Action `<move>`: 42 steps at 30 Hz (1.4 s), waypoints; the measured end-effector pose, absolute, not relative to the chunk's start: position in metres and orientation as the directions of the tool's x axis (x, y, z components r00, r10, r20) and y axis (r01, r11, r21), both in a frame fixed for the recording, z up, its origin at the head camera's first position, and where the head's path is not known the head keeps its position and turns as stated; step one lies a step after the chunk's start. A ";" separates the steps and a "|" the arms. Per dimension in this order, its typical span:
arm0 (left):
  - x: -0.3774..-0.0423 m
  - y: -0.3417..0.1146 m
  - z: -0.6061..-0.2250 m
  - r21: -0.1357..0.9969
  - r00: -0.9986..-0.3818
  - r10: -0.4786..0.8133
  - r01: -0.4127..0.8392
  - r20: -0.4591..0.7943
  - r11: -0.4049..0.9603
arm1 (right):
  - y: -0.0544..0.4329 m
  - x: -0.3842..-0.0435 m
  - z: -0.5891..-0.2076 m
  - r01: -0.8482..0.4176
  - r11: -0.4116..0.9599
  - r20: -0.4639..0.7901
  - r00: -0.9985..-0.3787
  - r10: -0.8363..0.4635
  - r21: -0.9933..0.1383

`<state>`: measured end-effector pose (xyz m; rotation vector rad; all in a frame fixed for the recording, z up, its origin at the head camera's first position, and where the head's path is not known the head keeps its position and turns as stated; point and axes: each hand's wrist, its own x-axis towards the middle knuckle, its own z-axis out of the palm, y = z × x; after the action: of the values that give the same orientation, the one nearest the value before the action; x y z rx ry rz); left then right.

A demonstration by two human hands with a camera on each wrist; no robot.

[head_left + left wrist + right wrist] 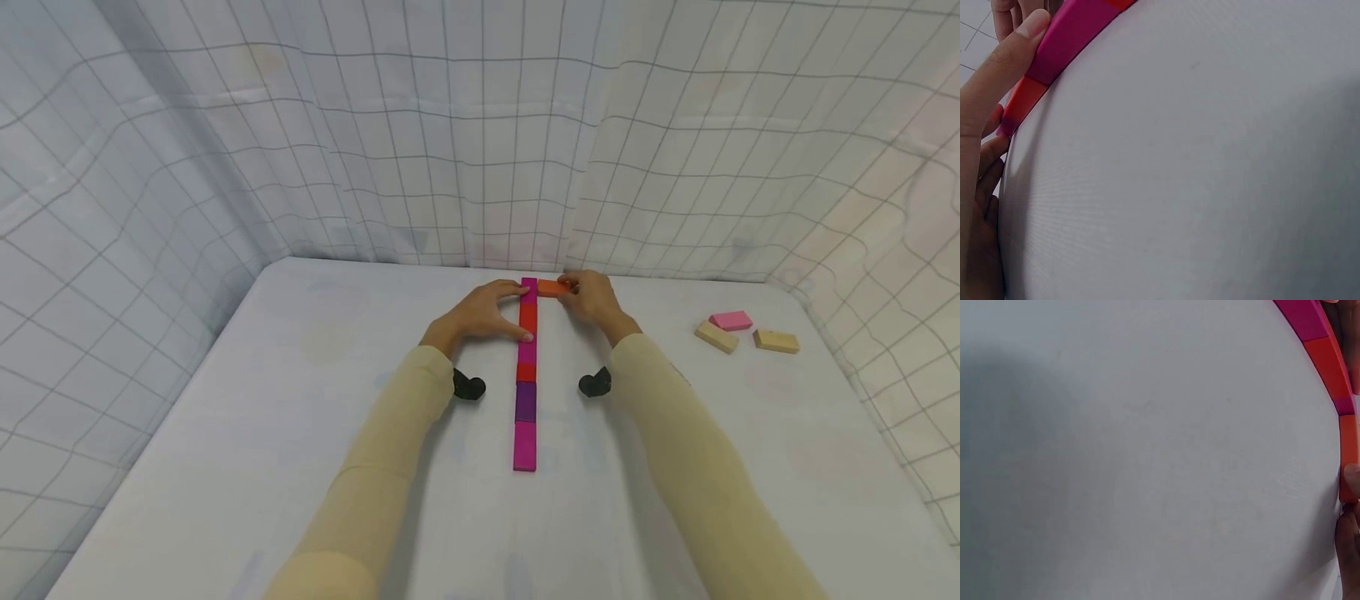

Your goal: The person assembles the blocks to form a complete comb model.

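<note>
A straight row of flat blocks in magenta, red and purple runs away from me on the white table; its nearest piece is a magenta block (525, 446), with a purple block (526, 402) beyond. My left hand (478, 313) lies against the far part of the row, thumb and fingers spread along it. The thumb touches a magenta block (1069, 47) in the left wrist view. At the far end, my right hand (594, 298) pinches an orange block (550, 288) by its right end. This block lies crosswise, its left end against the row in the right wrist view.
On the right of the table (247, 433) lie a pink block (731, 320) and two pale wooden blocks, one (717, 337) touching the pink one and another (777, 341) apart. A checked white curtain (420, 150) hangs behind and at both sides.
</note>
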<state>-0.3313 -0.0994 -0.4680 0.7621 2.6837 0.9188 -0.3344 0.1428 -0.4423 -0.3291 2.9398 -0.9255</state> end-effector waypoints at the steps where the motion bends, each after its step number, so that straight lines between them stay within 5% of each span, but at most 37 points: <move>1: -0.332 -0.100 -0.468 0.617 -0.846 0.532 0.406 -0.025 0.674 | 0.142 -0.335 -0.443 -0.189 0.802 0.024 -0.977 -0.214 -0.567; 21: -0.332 -0.099 -0.466 0.613 -0.846 0.533 0.411 -0.020 0.675 | 0.149 -0.338 -0.431 -0.183 0.830 -0.091 -0.959 -0.269 -0.527; 42: -0.330 -0.100 -0.468 0.637 -0.840 0.542 0.407 -0.019 0.654 | 0.207 -0.319 -0.381 -0.214 0.844 -0.172 -0.926 -0.335 -0.492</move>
<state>-0.3298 -0.1000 -0.4678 0.7747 2.6637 0.9504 -0.3191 0.2068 -0.3809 -0.4195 2.7704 -0.6972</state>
